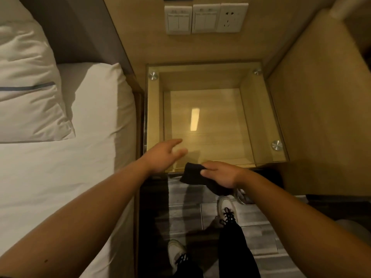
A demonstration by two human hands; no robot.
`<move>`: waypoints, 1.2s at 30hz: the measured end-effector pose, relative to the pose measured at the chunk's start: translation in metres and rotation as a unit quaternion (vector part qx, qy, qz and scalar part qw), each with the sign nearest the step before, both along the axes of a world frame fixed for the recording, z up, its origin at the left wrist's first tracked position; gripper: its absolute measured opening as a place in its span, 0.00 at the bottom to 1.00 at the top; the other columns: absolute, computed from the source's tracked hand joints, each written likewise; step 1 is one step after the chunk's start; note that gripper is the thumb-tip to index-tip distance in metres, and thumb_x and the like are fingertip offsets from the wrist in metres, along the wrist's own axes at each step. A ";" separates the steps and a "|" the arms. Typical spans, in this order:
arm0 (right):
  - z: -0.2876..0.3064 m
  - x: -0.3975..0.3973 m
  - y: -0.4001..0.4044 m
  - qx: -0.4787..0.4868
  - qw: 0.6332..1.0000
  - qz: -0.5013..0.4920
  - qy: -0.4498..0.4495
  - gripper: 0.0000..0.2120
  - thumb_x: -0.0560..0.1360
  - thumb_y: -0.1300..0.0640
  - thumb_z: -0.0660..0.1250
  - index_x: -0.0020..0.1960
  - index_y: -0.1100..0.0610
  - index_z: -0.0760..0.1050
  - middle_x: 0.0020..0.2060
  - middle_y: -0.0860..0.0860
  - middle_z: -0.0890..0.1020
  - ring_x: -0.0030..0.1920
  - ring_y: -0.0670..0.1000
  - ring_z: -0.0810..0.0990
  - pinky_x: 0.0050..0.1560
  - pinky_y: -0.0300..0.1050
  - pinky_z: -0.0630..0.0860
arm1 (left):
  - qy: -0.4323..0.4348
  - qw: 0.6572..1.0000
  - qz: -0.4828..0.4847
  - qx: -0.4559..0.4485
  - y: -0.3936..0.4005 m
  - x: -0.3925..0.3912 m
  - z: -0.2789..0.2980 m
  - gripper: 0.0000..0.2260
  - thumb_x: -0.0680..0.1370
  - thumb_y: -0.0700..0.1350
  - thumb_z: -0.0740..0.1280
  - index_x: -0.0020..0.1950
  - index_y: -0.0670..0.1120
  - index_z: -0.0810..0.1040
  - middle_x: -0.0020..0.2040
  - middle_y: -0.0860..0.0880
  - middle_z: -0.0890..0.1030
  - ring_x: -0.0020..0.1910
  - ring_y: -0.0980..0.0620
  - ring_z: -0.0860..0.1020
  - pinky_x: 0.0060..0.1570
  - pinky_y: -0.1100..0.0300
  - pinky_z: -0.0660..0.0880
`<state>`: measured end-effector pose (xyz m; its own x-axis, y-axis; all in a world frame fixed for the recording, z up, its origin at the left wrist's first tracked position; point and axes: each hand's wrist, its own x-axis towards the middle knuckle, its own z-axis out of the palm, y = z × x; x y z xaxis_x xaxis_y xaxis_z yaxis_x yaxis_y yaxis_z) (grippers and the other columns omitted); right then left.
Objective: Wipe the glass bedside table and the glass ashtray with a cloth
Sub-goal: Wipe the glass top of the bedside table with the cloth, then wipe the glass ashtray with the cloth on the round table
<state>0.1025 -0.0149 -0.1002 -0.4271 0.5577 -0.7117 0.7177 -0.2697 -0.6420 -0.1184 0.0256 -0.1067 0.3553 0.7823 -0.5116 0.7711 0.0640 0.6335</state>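
The glass bedside table [259, 117] is a clear square top on a wooden box frame, with round metal studs at its corners. A light strip reflects in its middle. My right hand [220, 174] grips a dark cloth [193, 174] at the table's front edge; part of the cloth hangs down below the hand. My left hand [164, 155] hovers over the front left corner of the glass with its fingers spread and nothing in it. No ashtray shows in the view.
A bed [60, 177] with white sheets and pillows [26, 87] lies close on the left. Wall switches [192, 19] and a socket [232, 17] sit above the table. A wooden panel [313, 97] stands on the right. My feet are on the tiled floor [190, 213] below.
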 end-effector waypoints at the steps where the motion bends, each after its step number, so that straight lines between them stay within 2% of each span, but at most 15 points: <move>1: 0.009 0.003 -0.001 0.008 1.000 0.011 -0.011 0.12 0.82 0.50 0.55 0.60 0.51 0.72 0.51 0.48 0.77 0.53 0.51 0.75 0.55 0.46 0.70 | 0.005 0.999 -0.048 0.011 -0.008 0.004 0.011 0.29 0.77 0.62 0.62 0.75 0.54 0.60 0.74 0.51 0.66 0.71 0.52 0.65 0.68 0.53 0.63; 3: 0.023 0.007 -0.007 0.020 0.999 0.028 -0.034 0.10 0.82 0.50 0.55 0.58 0.49 0.72 0.48 0.47 0.77 0.51 0.50 0.76 0.51 0.45 0.71 | 0.027 0.990 -0.132 0.036 -0.024 0.012 0.028 0.34 0.75 0.60 0.66 0.76 0.54 0.58 0.74 0.52 0.65 0.72 0.52 0.64 0.69 0.54 0.63; 6: 0.046 0.012 -0.020 0.037 0.996 0.050 -0.061 0.11 0.82 0.50 0.56 0.58 0.52 0.74 0.48 0.51 0.80 0.49 0.52 0.78 0.48 0.46 0.73 | 0.047 0.977 -0.196 0.068 -0.042 0.030 0.046 0.34 0.74 0.55 0.69 0.76 0.52 0.58 0.71 0.51 0.71 0.68 0.50 0.69 0.67 0.51 0.67; 8: 0.061 0.017 -0.032 0.062 0.993 0.070 -0.078 0.13 0.82 0.51 0.56 0.61 0.53 0.74 0.51 0.52 0.80 0.48 0.51 0.76 0.46 0.45 0.71 | 0.070 0.966 -0.232 0.094 -0.049 0.041 0.053 0.29 0.75 0.53 0.69 0.74 0.52 0.64 0.65 0.51 0.76 0.61 0.49 0.75 0.61 0.50 0.72; 10: 0.074 0.023 -0.044 0.088 0.989 0.080 -0.093 0.14 0.82 0.51 0.55 0.64 0.54 0.72 0.54 0.52 0.78 0.49 0.49 0.74 0.48 0.43 0.68 | 0.089 0.951 -0.271 0.123 -0.053 0.048 0.062 0.20 0.75 0.53 0.67 0.67 0.53 0.72 0.57 0.50 0.80 0.54 0.49 0.77 0.53 0.50 0.75; 12: 0.083 0.033 -0.057 0.103 0.988 0.060 -0.096 0.13 0.81 0.50 0.57 0.63 0.53 0.72 0.53 0.50 0.78 0.50 0.49 0.74 0.49 0.44 0.69 | 0.084 0.941 -0.297 0.142 -0.058 0.056 0.075 0.13 0.76 0.52 0.65 0.59 0.52 0.76 0.51 0.51 0.79 0.49 0.49 0.77 0.49 0.52 0.74; 14: 0.088 0.048 -0.075 0.102 0.991 0.014 -0.080 0.12 0.79 0.50 0.62 0.61 0.50 0.70 0.52 0.47 0.78 0.51 0.48 0.76 0.50 0.45 0.73 | 0.068 0.934 -0.315 0.154 -0.064 0.066 0.087 0.10 0.76 0.52 0.64 0.55 0.52 0.76 0.49 0.51 0.78 0.47 0.51 0.76 0.46 0.54 0.72; 17: 0.093 0.069 -0.110 0.084 0.993 -0.060 -0.058 0.19 0.74 0.51 0.69 0.62 0.49 0.68 0.56 0.48 0.80 0.53 0.48 0.80 0.54 0.48 0.78 | 0.059 0.925 -0.340 0.159 -0.074 0.084 0.103 0.09 0.76 0.52 0.64 0.54 0.52 0.76 0.49 0.52 0.76 0.47 0.51 0.75 0.46 0.53 0.72; 21: 0.095 0.100 -0.150 0.131 0.981 -0.094 -0.112 0.16 0.73 0.53 0.69 0.59 0.49 0.70 0.52 0.49 0.80 0.50 0.49 0.79 0.51 0.49 0.79 | 0.063 0.914 -0.373 0.148 -0.087 0.117 0.119 0.08 0.75 0.51 0.65 0.52 0.50 0.76 0.50 0.51 0.75 0.47 0.50 0.75 0.46 0.53 0.73; 26: 0.116 0.154 -0.200 0.215 0.953 -0.130 -0.172 0.11 0.74 0.54 0.67 0.56 0.51 0.73 0.49 0.51 0.78 0.47 0.52 0.78 0.47 0.48 0.77 | 0.069 0.892 -0.414 0.166 -0.118 0.183 0.134 0.04 0.75 0.51 0.65 0.48 0.54 0.73 0.43 0.51 0.79 0.43 0.50 0.77 0.41 0.55 0.74; 29: 0.127 0.201 -0.245 0.288 0.919 -0.159 -0.215 0.09 0.73 0.54 0.66 0.53 0.51 0.75 0.48 0.51 0.77 0.46 0.52 0.77 0.46 0.49 0.75 | 0.077 0.855 -0.449 0.250 -0.145 0.233 0.142 0.08 0.76 0.54 0.64 0.53 0.54 0.74 0.43 0.50 0.80 0.43 0.47 0.78 0.43 0.53 0.76; 33: 0.142 0.267 -0.324 0.373 0.861 -0.179 -0.295 0.08 0.70 0.55 0.70 0.48 0.52 0.76 0.43 0.50 0.78 0.42 0.53 0.77 0.39 0.42 0.67 | 0.025 0.753 -0.516 0.408 -0.201 0.308 0.162 0.11 0.71 0.47 0.71 0.53 0.52 0.79 0.38 0.49 0.81 0.38 0.46 0.79 0.40 0.57 0.72; 36: 0.156 0.317 -0.393 0.395 0.828 -0.213 -0.336 0.09 0.71 0.56 0.69 0.51 0.51 0.77 0.44 0.49 0.78 0.43 0.51 0.76 0.40 0.42 0.71 | 0.033 0.723 -0.531 0.441 -0.254 0.372 0.166 0.12 0.73 0.48 0.68 0.56 0.55 0.76 0.45 0.53 0.81 0.45 0.49 0.79 0.47 0.55 0.70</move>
<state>0.4192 -0.4080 0.0555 0.2724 0.9608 -0.0511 0.9322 -0.2767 -0.2331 0.2532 -0.2282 0.0595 0.9926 0.1193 -0.0234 0.1199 -0.9924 0.0258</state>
